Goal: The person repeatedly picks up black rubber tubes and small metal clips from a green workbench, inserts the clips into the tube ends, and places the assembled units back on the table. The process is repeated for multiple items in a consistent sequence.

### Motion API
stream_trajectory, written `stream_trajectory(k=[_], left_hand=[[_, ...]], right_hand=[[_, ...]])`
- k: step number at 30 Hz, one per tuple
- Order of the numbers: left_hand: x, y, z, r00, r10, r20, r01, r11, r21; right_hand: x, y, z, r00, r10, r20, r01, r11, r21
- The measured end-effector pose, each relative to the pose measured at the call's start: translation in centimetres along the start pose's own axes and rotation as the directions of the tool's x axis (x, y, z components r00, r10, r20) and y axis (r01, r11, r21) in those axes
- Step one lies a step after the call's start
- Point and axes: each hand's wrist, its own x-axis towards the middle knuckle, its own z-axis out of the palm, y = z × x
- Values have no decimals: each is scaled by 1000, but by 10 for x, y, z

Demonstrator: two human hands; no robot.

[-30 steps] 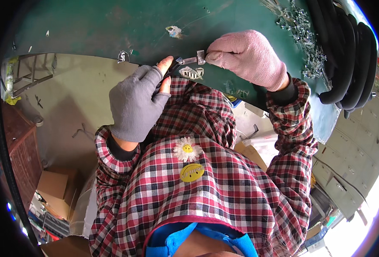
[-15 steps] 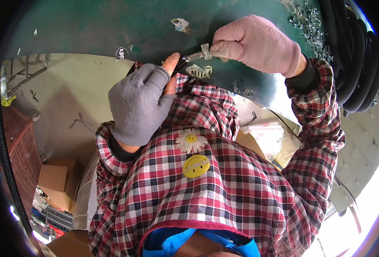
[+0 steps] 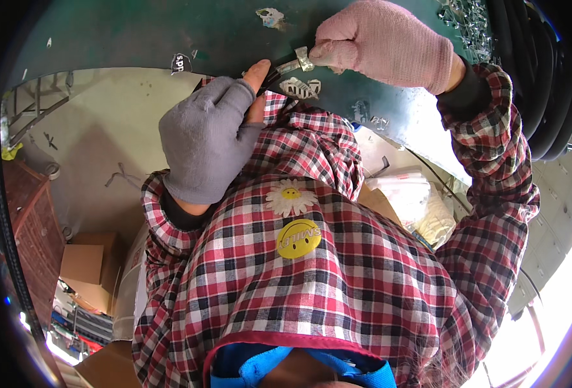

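My left hand (image 3: 205, 139), in a grey glove with bare fingertips, is closed around a thin dark tube-like piece (image 3: 273, 76) at the near edge of the green table (image 3: 137, 32). Most of that piece is hidden in the fingers. Its far end is paler and reaches a small, shiny, pale band-like bit (image 3: 304, 59), whose exact kind I cannot make out. Beside it, my right hand (image 3: 386, 48), in a pink glove, pinches at this shiny bit with thumb and forefinger. Both hands are at the table's edge, close together.
Many small metal clips (image 3: 464, 29) lie heaped at the table's far right, next to thick coiled black hoses (image 3: 538, 84). Torn stickers (image 3: 301, 88) cling to the tabletop. A cardboard box (image 3: 85, 265) and a reddish-brown cabinet (image 3: 31, 220) stand at lower left. Plastic bags (image 3: 405, 200) lie below the table's right side.
The table and both hands sit slightly higher in the picture. Both hands keep their grip, and the dark piece and shiny bit stay together between them.
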Motion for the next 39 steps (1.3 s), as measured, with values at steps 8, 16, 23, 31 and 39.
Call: stream_trajectory(k=[8, 16, 23, 31, 39], left_hand=[[-1, -1, 2, 1000, 28, 5, -28, 1000, 1], [-5, -6, 10, 997, 52, -64, -53, 999, -14], [5, -14, 12, 997, 36, -68, -38, 999, -28], [-33, -65, -30, 982, -167, -89, 105, 873, -476], [-140, -100, -185, 839, -338, -426, 13, 795, -606]], right_hand=[[11, -13, -1, 992, -44, 120, 47, 999, -23], [29, -8, -10, 931, 93, 354, -175, 962, 208], [14, 31, -27, 967, 157, 200, -182, 977, 110], [-9, 44, 26, 613, -139, -778, -317, 858, -403], [26, -11, 179, 948, -179, -265, 280, 864, 418]])
